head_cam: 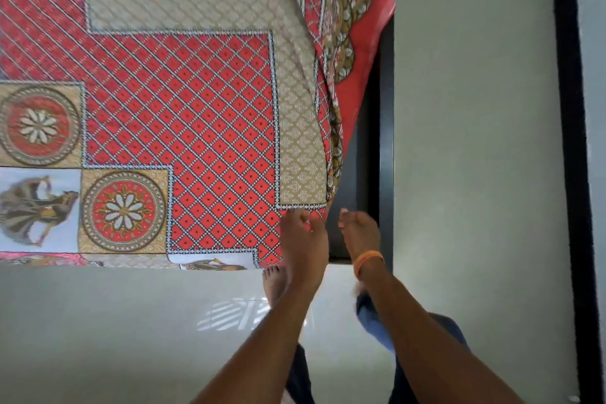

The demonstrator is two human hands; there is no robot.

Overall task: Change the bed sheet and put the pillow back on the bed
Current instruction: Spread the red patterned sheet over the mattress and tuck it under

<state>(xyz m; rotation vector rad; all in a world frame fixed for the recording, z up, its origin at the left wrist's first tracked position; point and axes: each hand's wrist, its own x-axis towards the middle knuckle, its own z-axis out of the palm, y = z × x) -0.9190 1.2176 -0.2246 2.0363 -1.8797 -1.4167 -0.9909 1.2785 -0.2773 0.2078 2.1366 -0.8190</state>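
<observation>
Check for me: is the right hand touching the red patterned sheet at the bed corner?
Apart. The head view shows the right hand over the dark bed frame, with a dark gap between its fingertips and the sheet. The left hand grips the corner.

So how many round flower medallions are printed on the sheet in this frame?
2. One medallion sits at the left edge of the bed sheet, partly cut off; the second medallion lies below and to its right. More may lie out of frame.

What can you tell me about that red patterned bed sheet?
The bed sheet looks like printed cotton: red diamond lattice, beige bands, round flower medallions and pictured panels. It lies spread over the bed, its right edge rumpled and folded back over a floral cloth. The left hand holds its near corner.
</observation>
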